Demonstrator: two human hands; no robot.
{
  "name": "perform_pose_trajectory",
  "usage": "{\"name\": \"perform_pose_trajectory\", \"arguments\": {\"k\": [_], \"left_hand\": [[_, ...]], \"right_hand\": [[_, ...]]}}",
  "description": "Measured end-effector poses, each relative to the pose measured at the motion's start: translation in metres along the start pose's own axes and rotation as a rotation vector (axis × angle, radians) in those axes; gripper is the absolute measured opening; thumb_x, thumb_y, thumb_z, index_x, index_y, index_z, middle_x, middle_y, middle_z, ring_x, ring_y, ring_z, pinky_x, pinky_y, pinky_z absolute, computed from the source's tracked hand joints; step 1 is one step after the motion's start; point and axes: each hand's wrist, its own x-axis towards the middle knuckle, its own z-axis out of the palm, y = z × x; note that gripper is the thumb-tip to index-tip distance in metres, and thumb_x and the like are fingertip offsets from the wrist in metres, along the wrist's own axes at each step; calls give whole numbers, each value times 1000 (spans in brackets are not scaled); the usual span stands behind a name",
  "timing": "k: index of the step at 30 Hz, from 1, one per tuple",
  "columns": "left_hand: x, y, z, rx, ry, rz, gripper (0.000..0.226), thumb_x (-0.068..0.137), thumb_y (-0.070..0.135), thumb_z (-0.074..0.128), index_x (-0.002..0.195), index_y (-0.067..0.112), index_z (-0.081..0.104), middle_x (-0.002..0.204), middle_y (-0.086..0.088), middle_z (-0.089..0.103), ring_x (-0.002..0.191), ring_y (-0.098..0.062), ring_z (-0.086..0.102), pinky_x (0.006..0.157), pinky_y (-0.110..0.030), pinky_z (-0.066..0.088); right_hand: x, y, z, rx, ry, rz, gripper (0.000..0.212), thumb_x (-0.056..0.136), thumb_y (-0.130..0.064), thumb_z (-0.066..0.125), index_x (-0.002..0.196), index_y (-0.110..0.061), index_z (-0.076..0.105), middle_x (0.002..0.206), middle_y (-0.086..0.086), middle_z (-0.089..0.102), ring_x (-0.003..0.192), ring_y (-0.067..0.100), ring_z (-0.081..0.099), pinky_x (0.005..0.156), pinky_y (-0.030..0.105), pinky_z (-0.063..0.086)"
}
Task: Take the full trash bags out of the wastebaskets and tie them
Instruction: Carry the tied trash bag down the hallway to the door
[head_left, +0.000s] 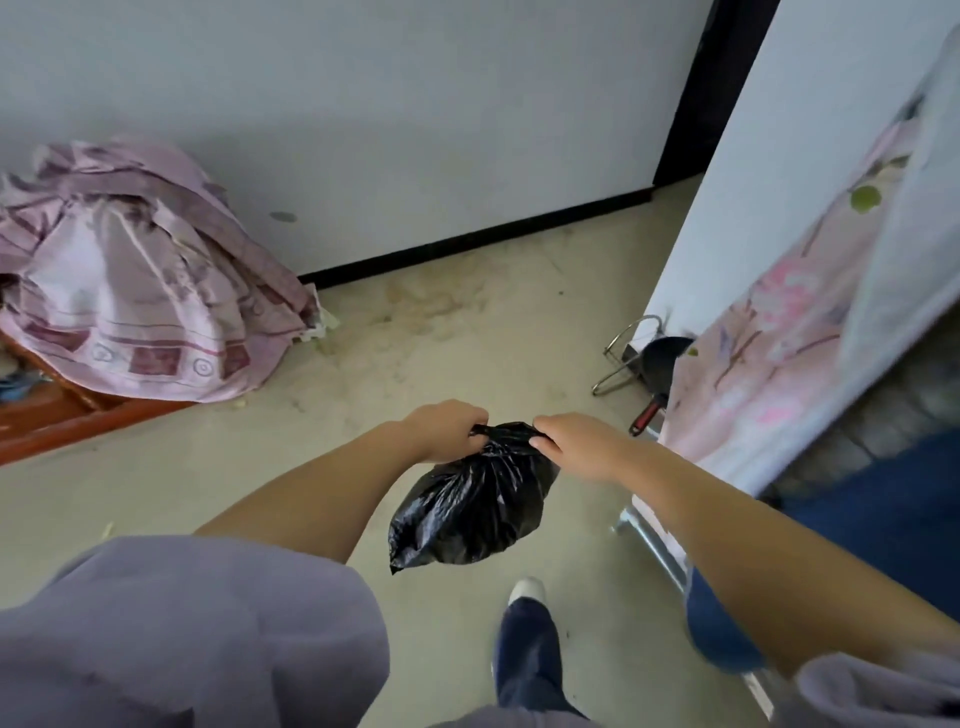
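Observation:
A small, full black trash bag (470, 506) hangs in the air in front of me, above the floor. My left hand (449, 428) grips the left side of its gathered mouth. My right hand (576, 441) pinches the right side of the same mouth. The two hands are close together, pulling the plastic top between them. No wastebasket is in view.
A heap of pink patterned cloth (130, 280) lies on a wooden frame (78, 421) at the left by the wall. A floral cloth (779, 332) hangs at the right, with a dark pan (660, 364) and a wire rack (623, 353) beside it. My foot (527, 623) stands on the concrete floor.

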Motion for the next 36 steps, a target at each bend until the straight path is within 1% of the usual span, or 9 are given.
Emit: {"name": "perform_pose_trajectory", "arguments": {"k": [2, 7, 14, 19, 24, 27, 32, 34, 36], "left_hand": [[50, -22, -18, -11, -11, 2, 23, 95, 33, 44, 96, 12, 53, 100, -9, 60, 91, -28, 54, 72, -35, 41], [148, -64, -63, -59, -22, -6, 20, 94, 34, 45, 84, 18, 48, 89, -5, 56, 80, -25, 50, 70, -36, 41], [284, -131, -142, -93, 26, -2, 18, 95, 32, 43, 84, 18, 47, 86, -1, 52, 78, -22, 49, 66, -33, 36], [403, -189, -197, -78, 10, 64, 20, 97, 30, 43, 92, 13, 52, 88, -4, 52, 79, -23, 49, 71, -36, 40], [523, -231, -262, 11, -92, 142, 22, 97, 32, 41, 96, 14, 54, 98, -8, 60, 90, -27, 56, 77, -38, 45], [593, -245, -301, 35, -109, 220, 24, 96, 32, 42, 104, 13, 55, 104, -9, 60, 96, -26, 56, 80, -38, 44], [712, -249, -346, 57, -146, 309, 22, 96, 32, 40, 99, 16, 54, 99, -7, 60, 90, -26, 58, 81, -42, 49], [764, -249, -360, 89, -158, 341, 22, 97, 32, 39, 99, 15, 54, 101, -7, 59, 90, -25, 56, 78, -40, 47], [819, -248, -375, 104, -164, 362, 20, 97, 31, 40, 97, 15, 52, 101, -8, 59, 90, -26, 55, 75, -37, 43]], "right_hand": [[45, 29, -13, -2, 3, -1, 25, 100, -31, 36, 82, -13, 35, 64, -7, 34, 71, 23, 42, 65, 33, 31], [138, 94, -50, -36, -32, 3, 25, 98, -34, 37, 82, -15, 37, 79, 6, 51, 75, 29, 52, 64, 35, 36], [279, 174, -131, -66, -42, -32, 25, 99, -32, 36, 82, -14, 36, 69, 0, 42, 69, 25, 45, 63, 36, 34], [390, 240, -168, -34, -2, 29, 27, 99, -30, 36, 80, -12, 36, 64, -2, 37, 61, 21, 40, 57, 33, 29], [481, 305, -204, 60, 33, 130, 24, 100, -31, 36, 83, -14, 37, 68, -4, 37, 70, 23, 43, 64, 33, 31], [523, 346, -232, 119, 66, 211, 26, 100, -34, 35, 83, -14, 39, 73, 0, 44, 71, 23, 45, 65, 34, 33], [583, 429, -271, 145, 55, 316, 25, 102, -32, 29, 89, -15, 43, 88, 11, 54, 77, 22, 45, 70, 33, 34], [609, 467, -287, 138, 42, 340, 26, 102, -30, 28, 91, -13, 45, 89, 13, 53, 78, 22, 43, 70, 31, 30], [635, 510, -302, 137, 34, 359, 29, 102, -29, 28, 95, -9, 48, 98, 17, 57, 80, 22, 43, 72, 30, 30]]}}
